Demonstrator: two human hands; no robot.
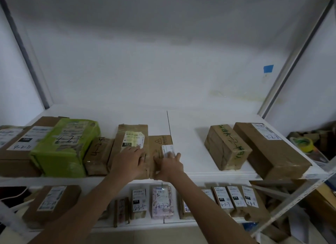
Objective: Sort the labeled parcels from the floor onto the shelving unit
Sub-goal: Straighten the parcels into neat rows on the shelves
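Nearest, left hand point(130, 160) and right hand point(169, 166), both flat with fingers straight, gripping nothing. White metal shelving unit point(190, 149) loaded on two levels. Green plastic-wrapped parcel point(63, 149) at upper left. Long brown cardboard parcel with pale label point(132, 134) under left hand. Small brown cardboard box with white label point(160, 143) touching it, under right hand.

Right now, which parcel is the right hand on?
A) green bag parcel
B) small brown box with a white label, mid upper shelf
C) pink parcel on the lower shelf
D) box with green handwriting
B: the right hand rests on the small brown box with the white label, beside the tall parcel under the left hand.
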